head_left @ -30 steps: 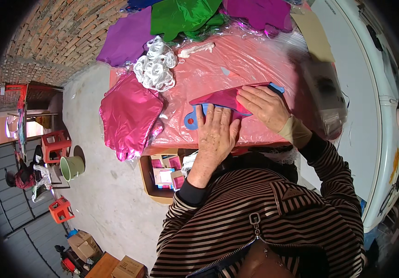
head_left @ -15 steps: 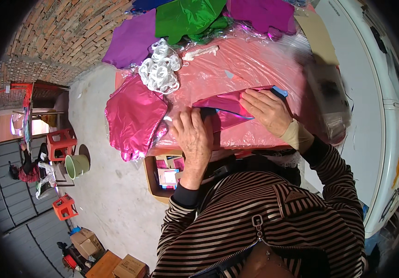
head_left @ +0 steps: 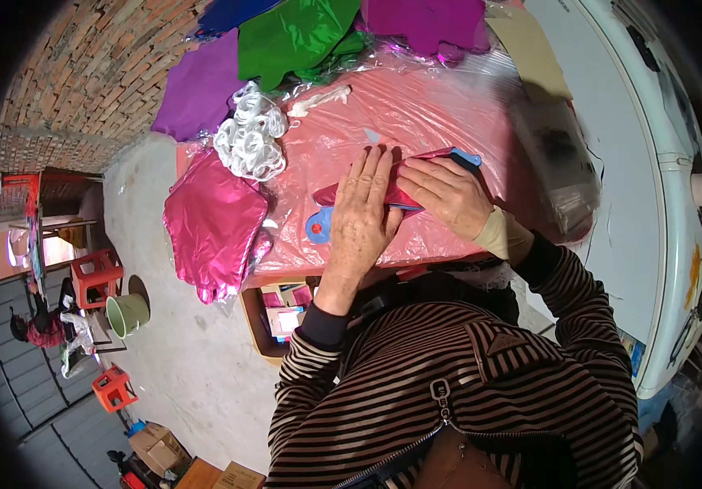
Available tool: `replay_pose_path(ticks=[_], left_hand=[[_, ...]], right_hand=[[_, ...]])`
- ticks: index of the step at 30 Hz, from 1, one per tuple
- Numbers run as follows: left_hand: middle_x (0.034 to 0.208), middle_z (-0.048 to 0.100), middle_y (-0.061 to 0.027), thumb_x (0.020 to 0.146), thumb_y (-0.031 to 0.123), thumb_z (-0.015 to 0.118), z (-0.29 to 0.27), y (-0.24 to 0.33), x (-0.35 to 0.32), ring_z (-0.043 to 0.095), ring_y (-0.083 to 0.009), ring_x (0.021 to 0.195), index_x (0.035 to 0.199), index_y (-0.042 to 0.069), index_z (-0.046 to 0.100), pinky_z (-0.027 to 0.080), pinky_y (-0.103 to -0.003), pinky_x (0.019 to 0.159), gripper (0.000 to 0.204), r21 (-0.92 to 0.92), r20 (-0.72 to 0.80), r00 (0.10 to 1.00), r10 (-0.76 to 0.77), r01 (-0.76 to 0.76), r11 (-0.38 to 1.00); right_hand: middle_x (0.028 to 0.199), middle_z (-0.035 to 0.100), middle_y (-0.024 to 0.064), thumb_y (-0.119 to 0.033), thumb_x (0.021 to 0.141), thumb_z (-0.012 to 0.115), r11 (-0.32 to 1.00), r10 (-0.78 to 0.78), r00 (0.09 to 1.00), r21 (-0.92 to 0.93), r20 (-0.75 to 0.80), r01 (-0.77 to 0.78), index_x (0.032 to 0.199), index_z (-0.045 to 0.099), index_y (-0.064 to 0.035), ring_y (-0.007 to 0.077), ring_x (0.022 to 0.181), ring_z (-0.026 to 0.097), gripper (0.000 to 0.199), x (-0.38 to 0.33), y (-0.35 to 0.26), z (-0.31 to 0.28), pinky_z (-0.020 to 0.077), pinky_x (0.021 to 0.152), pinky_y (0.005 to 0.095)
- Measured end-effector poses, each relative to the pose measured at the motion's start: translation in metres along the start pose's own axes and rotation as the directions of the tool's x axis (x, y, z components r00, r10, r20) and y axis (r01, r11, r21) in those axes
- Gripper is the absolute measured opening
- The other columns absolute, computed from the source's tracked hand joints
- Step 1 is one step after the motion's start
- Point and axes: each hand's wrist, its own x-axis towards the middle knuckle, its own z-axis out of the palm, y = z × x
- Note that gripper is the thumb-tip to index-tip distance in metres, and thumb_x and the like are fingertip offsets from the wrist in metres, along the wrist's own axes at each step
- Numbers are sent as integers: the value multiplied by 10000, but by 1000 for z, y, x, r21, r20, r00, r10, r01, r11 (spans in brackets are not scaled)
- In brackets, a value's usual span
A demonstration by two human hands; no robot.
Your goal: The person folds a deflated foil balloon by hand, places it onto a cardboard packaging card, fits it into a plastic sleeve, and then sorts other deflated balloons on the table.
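A narrow folded strip of shiny pink foil (head_left: 328, 196), seemingly a foil balloon, lies crosswise on the table covered in pink plastic film (head_left: 416, 90). My left hand (head_left: 359, 213) rests flat on its left part, fingers stretched toward the far side. Beside it, my right hand (head_left: 450, 196) presses flat on the right part, fingers pointing left. A blue tab with a red dot (head_left: 317, 226) shows left of my left hand, and a blue end piece (head_left: 466, 157) sticks out past my right fingers. Both palms hide the middle of the strip.
Pink foil pieces (head_left: 214, 220) lie at the left, below white ribbon coils (head_left: 251, 138). Purple (head_left: 196, 85), green (head_left: 298, 37) and magenta foil (head_left: 428, 24) line the far edge. Clear plastic bags (head_left: 558, 167) lie right. Below stands an open box (head_left: 255, 326); leftward, a green bucket (head_left: 127, 316) and red stools (head_left: 96, 279).
The pink foil has been folded into a narrower strip. My left hand has moved onto it, and the blue tab now shows at its left. The whole view has shifted slightly.
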Motion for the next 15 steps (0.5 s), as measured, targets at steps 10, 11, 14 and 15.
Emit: replay_pose_path(ticks=[10,11,14,15], left_hand=[[1578,491,-159,799,54,742,-2,-1,1,457,-366,1459,1561,87,469,370,-507,1213,810,41,55,998,29,-31,999],[1578,494,-153,800,50,743,-3,-1,0,458,-367,1459,1563,99,471,371,-508,1213,812,54,63,998,30,-33,998],[1578,497,-142,808,57,743,-2,-2,1,461,-369,1456,1564,121,478,372,-510,1211,804,64,61,997,37,-41,997],[1578,499,-137,815,69,742,-1,-2,1,463,-370,1454,1564,132,481,371,-512,1210,795,65,48,998,40,-43,997]], right_hand=[[1328,679,137,-83,884,619,1000,19,1000,13,-14,-18,1266,693,-12,303,1259,639,395,2,-1,-14,500,1083,427],[1325,676,142,-87,879,627,999,42,998,-4,-39,-42,1260,690,-3,307,1268,631,395,3,-6,-22,500,1084,431],[1319,669,152,-95,868,642,994,92,992,-42,-90,-96,1250,684,14,315,1286,616,399,-8,-17,-36,500,1085,439],[1331,656,161,-124,868,661,997,76,995,-14,-62,-77,1263,675,17,320,1306,596,420,-20,-18,-32,481,1108,449]])
